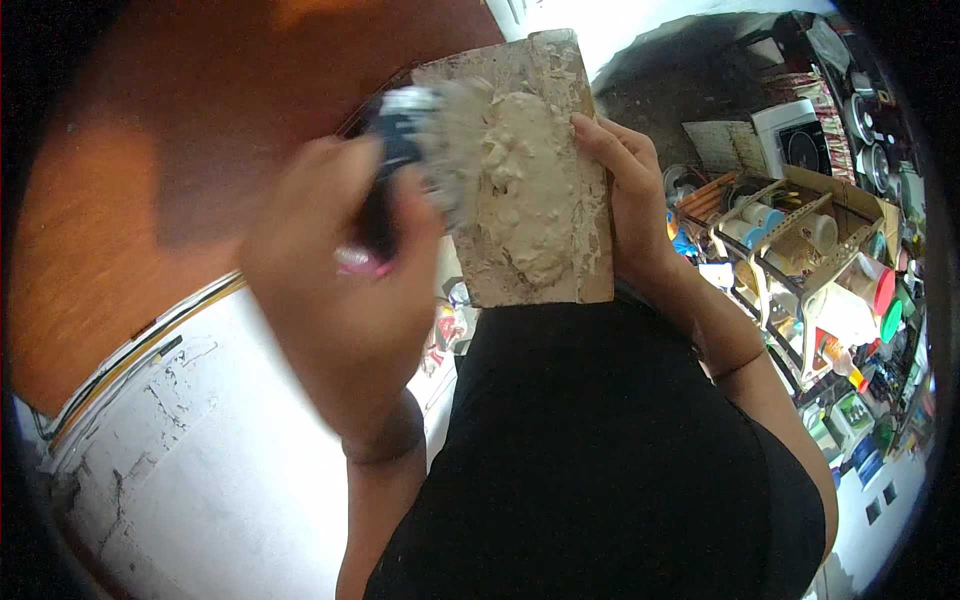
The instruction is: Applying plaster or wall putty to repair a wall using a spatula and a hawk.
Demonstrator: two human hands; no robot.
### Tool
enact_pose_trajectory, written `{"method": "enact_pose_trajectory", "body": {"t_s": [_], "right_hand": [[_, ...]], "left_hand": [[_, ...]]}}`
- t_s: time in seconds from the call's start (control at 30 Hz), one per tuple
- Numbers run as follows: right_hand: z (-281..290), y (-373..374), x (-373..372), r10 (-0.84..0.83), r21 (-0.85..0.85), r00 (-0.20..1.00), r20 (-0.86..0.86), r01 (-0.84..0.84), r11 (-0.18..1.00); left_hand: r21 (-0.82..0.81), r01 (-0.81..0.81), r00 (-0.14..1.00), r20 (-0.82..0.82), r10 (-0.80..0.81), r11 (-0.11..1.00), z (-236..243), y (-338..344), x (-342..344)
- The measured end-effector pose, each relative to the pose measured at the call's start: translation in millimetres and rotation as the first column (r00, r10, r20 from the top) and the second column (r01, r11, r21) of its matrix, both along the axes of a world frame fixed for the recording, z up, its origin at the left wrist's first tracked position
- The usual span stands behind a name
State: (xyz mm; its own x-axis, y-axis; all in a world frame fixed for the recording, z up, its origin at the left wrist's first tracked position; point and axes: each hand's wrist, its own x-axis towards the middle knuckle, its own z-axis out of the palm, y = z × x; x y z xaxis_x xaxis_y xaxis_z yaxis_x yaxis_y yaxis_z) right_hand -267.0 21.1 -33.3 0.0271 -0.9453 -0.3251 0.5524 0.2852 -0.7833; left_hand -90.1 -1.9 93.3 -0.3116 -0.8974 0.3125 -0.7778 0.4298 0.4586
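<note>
My left hand (pixel 340 270), blurred by motion, grips a putty knife (pixel 385 170) with a dark handle and a pinkish end. Its greyish blade smears over the left side of a flat, worn board (pixel 590 270). On the board lies a thick, lumpy heap of beige putty (pixel 530 200). The right edge of the board is clasped by my right hand (pixel 630 190), with the thumb on top and the fingers partly hidden beneath. The board is held in front of my black-clothed body.
To the left is a large orange-brown surface (pixel 90 250), partly shadowed, bordering a scuffed white surface (pixel 220 420). On the right stand a beige rack (pixel 760 290) holding tubs and bottles, and a white appliance (pixel 795 135) with a dark front. Assorted household items crowd around them.
</note>
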Motion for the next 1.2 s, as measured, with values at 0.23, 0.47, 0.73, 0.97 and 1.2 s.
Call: {"method": "enact_pose_trajectory", "body": {"t_s": [0.23, 0.47, 0.73, 0.97, 1.2], "right_hand": [[-3.0, 0.0, -3.5, -0.034, 0.039, 0.998, 0.058, 0.032, 0.999], [-6.1, 1.8, -5.7, -0.032, 0.030, 0.997, 0.066, 0.030, 0.999], [-4.4, 1.4, -9.3, -0.016, 0.015, 1.000, 0.009, 0.016, 1.000], [-5.5, 3.0, -9.2, -0.027, 0.024, 0.999, -0.020, 0.027, 0.999], [-11.0, 1.9, -7.8, -0.039, -0.006, 0.999, 0.001, 0.039, 0.999]], "left_hand": [[0.021, 0.000, 0.997, -0.074, 0.002, 1.000, -8.7, 5.2, -7.0], [0.041, -0.058, 0.986, -0.154, 0.064, 0.997, -10.6, 4.3, -13.7], [0.045, 0.094, 0.992, 0.081, -0.097, 0.995, -15.8, 5.6, -6.5], [0.019, 0.052, 0.998, -0.033, -0.051, 0.998, -19.2, 2.9, -1.6], [0.120, 0.104, 0.988, 0.101, -0.116, 0.987, -22.1, 0.7, -1.7]]}}
